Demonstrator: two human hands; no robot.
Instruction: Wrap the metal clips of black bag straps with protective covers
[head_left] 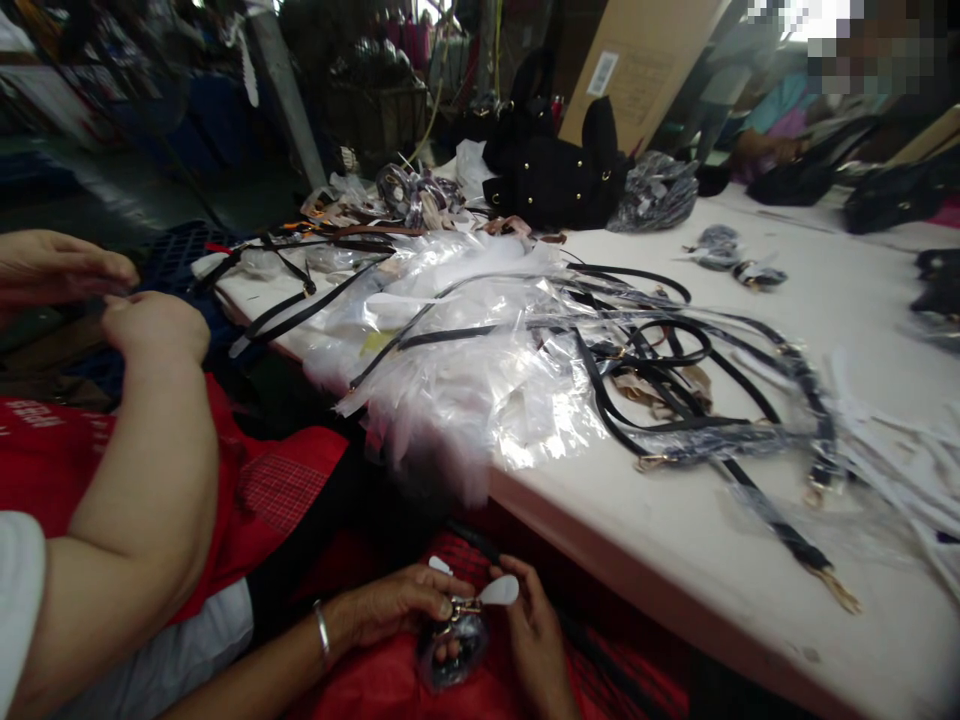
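Observation:
My left hand, a bangle on its wrist, and my right hand are low over my red lap, below the table edge. Together they pinch a small coiled black strap in clear plastic. A gold clasp and a white tag stick out between my fingertips. Both hands are closed on it. On the white table above lies a heap of clear plastic bags, with black straps with gold clasps tangled over it.
A co-worker's bare forearm and closed hands are at the left, over a red cloth. A black handbag stands at the table's far side beside a cardboard box. Another person sits at the far right with more bags.

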